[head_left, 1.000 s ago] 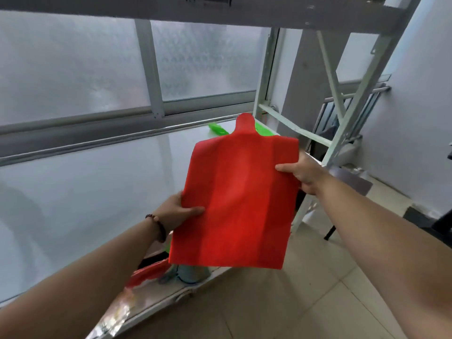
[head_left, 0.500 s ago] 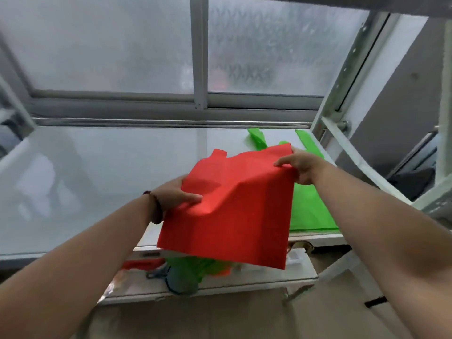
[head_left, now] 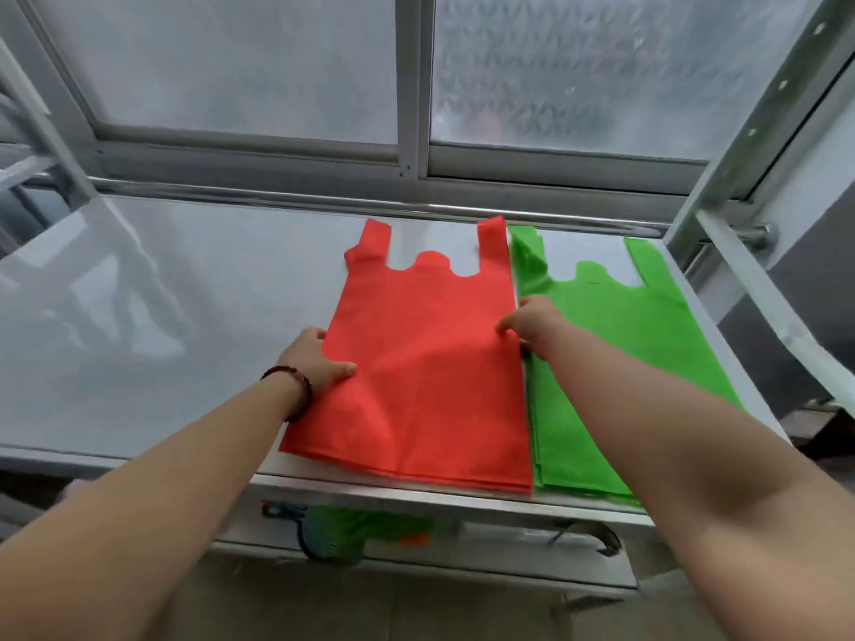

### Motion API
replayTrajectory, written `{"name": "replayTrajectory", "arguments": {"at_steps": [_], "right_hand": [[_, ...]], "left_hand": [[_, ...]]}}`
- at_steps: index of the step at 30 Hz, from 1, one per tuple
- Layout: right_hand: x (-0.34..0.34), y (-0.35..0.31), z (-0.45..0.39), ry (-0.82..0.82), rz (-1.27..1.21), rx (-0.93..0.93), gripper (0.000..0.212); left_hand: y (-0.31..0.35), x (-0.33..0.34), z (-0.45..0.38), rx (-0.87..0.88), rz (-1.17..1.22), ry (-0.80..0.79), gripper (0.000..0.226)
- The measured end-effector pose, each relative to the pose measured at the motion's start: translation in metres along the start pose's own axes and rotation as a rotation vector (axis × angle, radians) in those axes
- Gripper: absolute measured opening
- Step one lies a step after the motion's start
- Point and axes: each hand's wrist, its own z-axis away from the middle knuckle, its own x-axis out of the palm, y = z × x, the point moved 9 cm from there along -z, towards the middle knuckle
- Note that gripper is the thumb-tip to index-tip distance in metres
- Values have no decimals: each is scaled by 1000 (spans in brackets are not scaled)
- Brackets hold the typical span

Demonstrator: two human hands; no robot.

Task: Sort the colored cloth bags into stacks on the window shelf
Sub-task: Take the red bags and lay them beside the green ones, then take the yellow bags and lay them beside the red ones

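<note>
A red cloth bag [head_left: 416, 363] lies flat on the white window shelf [head_left: 185, 316], its handles pointing toward the window. My left hand [head_left: 314, 358] holds its left edge, thumb on top of the cloth. At the bag's right edge, my right hand [head_left: 527, 321] pinches the cloth with curled fingers. A stack of green cloth bags [head_left: 647, 344] lies flat directly to the right of the red one, their edges almost touching. My right forearm crosses over the green stack's near part.
Frosted window panes and a metal frame [head_left: 412, 155] back the shelf. A slanted metal brace [head_left: 763, 307] runs along the right end. On a lower shelf sit more green and orange cloth [head_left: 370, 529] and a blue round object [head_left: 319, 543].
The red bag, held up in the air before, has come down flat onto the shelf left of the green stack. Both hands lowered with it, and the view tilted downward.
</note>
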Motion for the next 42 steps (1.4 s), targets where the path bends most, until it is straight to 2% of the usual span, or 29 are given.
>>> {"name": "replayTrajectory", "arguments": {"at_steps": [2,3,7,9,12,14,18,23,29,37,42], "right_hand": [[-8,-7,-7,67,45,-47,46],[-11,-9,-12,93,99,-52,49],[-19,-14,-14,109,265,-45,33],[-29,-21,-7,143,352,-72,13],[-45,-45,6,166,505,-139,22],[-45,-73,22,109,647,-235,12],[-11,-140,59,-28,854,-559,45],[51,-198,114,-103,912,-829,49],[152,-247,190,-190,929,-1033,47],[304,-306,325,-316,855,-1252,46],[407,-333,411,-403,811,-1305,46]], "left_hand": [[8,3,-3,8,-23,32,69],[12,4,-4,15,-40,40,69],[23,9,-2,-43,-172,7,69],[24,7,7,-139,-280,-66,58],[27,-12,25,-251,-395,-175,36],[40,-35,24,-158,-549,-149,44],[66,-90,26,55,-606,8,56],[61,-157,48,140,-616,185,57],[-5,-238,95,51,-629,294,56],[-145,-360,177,-150,-629,395,57],[-235,-439,219,-214,-647,397,56]]}}
